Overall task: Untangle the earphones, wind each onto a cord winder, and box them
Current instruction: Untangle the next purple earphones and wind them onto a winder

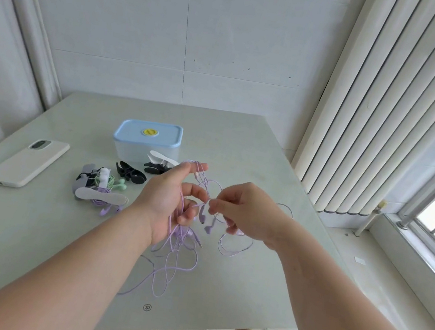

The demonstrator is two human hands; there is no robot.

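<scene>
A tangle of purple earphone cords hangs from both hands above the table's middle and trails onto the tabletop. My left hand holds several strands, with cords looped over its raised forefinger. My right hand pinches one thin strand near two dangling purple earbuds. Left of my hands lie wound earphones on winders: a purple set and a green set. Black winders and a white winder lie in front of the box, which has a closed blue lid.
A white phone lies face down at the table's left. The pale table ends at a front edge near my knees. Vertical blinds and a window stand to the right, a tiled wall behind.
</scene>
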